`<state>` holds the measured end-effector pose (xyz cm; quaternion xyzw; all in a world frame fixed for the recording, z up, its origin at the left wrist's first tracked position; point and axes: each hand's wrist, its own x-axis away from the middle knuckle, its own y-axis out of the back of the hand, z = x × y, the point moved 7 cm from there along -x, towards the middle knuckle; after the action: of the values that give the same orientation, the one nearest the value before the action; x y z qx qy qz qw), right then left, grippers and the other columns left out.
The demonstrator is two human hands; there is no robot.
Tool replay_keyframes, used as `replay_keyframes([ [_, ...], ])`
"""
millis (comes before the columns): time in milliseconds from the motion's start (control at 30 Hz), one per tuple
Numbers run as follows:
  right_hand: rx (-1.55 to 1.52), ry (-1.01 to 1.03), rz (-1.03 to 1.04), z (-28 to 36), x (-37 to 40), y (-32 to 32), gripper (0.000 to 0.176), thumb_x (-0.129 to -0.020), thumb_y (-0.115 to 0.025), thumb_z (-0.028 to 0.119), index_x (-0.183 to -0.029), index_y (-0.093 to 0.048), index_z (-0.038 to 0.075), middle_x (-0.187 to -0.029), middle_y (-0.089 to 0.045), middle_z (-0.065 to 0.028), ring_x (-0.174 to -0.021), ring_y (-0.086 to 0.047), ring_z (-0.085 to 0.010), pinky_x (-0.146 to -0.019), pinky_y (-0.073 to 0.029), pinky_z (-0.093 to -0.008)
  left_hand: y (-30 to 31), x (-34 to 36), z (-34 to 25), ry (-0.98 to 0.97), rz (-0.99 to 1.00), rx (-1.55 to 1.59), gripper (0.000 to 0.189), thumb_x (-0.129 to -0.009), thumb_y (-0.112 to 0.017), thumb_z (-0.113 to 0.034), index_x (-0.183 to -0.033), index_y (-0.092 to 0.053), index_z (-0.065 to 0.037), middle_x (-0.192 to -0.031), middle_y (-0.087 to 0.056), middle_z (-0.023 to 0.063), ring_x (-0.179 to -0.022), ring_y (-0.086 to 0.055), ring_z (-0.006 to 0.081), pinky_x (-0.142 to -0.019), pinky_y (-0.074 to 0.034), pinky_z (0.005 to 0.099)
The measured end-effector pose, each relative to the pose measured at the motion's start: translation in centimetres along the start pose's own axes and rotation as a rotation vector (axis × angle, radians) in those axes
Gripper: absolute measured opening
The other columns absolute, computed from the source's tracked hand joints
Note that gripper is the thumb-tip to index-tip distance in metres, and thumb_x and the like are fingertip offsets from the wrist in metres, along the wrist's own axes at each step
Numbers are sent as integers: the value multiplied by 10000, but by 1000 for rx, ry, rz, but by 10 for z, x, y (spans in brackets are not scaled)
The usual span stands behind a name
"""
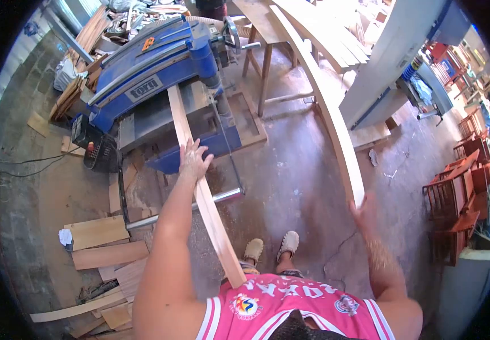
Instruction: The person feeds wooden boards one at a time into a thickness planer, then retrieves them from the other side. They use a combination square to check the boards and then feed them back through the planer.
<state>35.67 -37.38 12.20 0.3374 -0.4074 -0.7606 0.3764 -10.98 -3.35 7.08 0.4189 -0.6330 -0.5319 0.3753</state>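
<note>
A long straight board (212,221) runs from under the blue planer (154,62) back to the front of my pink shirt. My left hand (194,158) lies on top of it with the fingers spread, just in front of the machine's opening. On the right, my right hand (363,214) is at the near end of a long curved board (331,107), with the fingers against its end. That board's far part reaches up toward a wooden stand. How firmly my right fingers close on the end is hard to make out.
A metal roller bar (214,198) crosses below the straight board. Flat wood offcuts (109,255) lie on the floor at left, near a black basket (99,154). A grey post (389,62) and reddish wooden chairs (454,190) stand at right.
</note>
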Motion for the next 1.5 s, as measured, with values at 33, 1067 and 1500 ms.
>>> replay_keyframes([
  [33, -3, -163, 77, 12, 46, 22, 402, -739, -746, 234, -946, -500, -8, -857, -520, -214, -839, -544, -419, -703, -440, -470, -3, -2, 3, 8, -29, -19, 454, -883, -580, -451, -1226, -621, -155, -1485, -382, 124, -1441, -191, 304, -1173, -105, 485],
  [1067, -1455, -1380, 219, 56, 821, 83, 569, -974, -403, 526, -1133, -555, 1, -849, -661, -114, -638, -644, -241, -617, -566, -386, 44, 376, -180, 73, 441, 2198, 592, -872, -632, -487, -1121, -512, 36, -966, -588, 165, -915, -625, 297, -847, -552, 417],
  [1500, -1266, -1006, 315, 135, 785, 57, 597, -857, -664, 476, -1245, -489, 58, -1022, -608, -73, -908, -620, -199, -785, -554, -361, -71, 375, 20, 498, 255, 2142, 663, -833, -709, -347, -1253, -383, 50, -1090, -568, 220, -941, -629, 322, -831, -553, 441],
])
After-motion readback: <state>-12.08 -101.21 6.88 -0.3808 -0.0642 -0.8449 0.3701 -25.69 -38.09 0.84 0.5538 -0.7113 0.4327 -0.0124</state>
